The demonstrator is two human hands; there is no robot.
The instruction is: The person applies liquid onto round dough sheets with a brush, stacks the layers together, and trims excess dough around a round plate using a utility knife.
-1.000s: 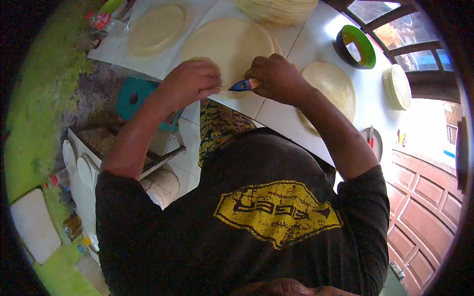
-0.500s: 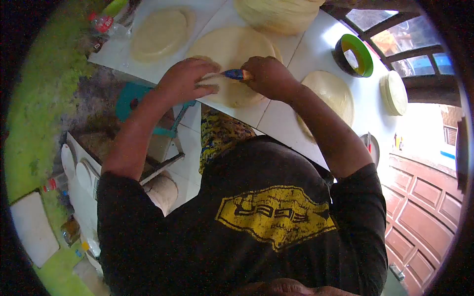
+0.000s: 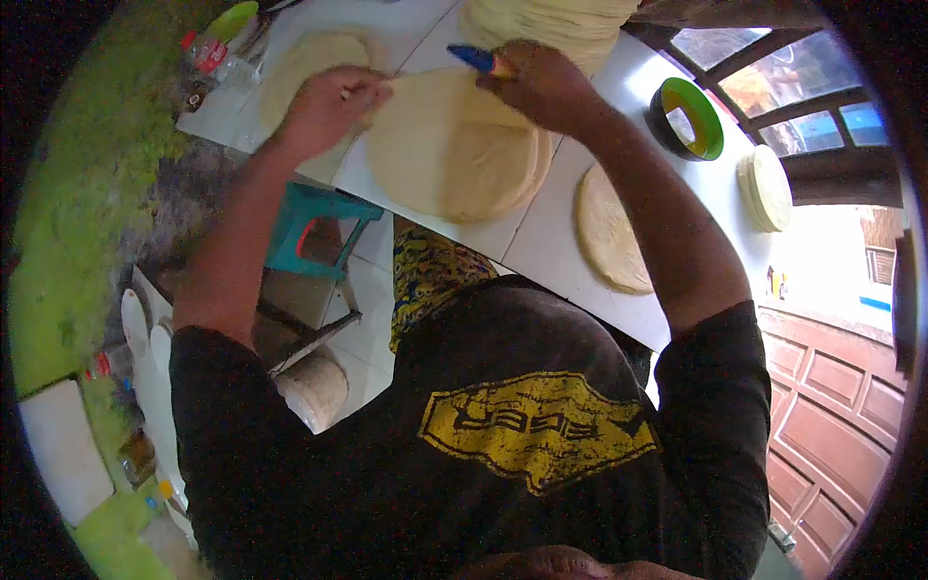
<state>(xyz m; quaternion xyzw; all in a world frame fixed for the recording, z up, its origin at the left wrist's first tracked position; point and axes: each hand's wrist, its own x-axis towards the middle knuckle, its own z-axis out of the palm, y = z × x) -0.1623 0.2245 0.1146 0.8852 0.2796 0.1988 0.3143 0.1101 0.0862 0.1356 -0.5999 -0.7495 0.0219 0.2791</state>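
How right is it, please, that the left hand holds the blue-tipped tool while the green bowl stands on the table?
Not the left hand: the head view shows the right hand holding the blue-tipped tool, while the green bowl stands on the table.

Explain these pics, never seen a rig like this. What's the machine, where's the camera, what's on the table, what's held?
No machine: these are a person's bare hands. All three pictures come from one head-worn camera looking forward and down, hence the wearer's own dark shirt below.

On the white table lie a large pale, dough-like round, other rounds, a layered stack and a green-lined bowl.

The right hand holds what looks like a blue-ended brush. The left hand has bent fingers; its grip is unclear.
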